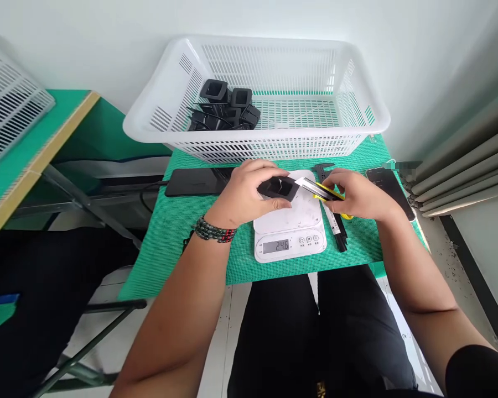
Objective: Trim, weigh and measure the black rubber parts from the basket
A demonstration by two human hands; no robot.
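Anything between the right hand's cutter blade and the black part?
Nothing visible does. The right hand holds the yellow cutter, blade tip close to the black part in the left hand; contact is unclear.

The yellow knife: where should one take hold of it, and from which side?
I would grip the knife by its yellow handle, coming from the right, as the right hand does. The bare blade points left, toward the hollow black piece in the left hand, so that end looks unsafe to grip.
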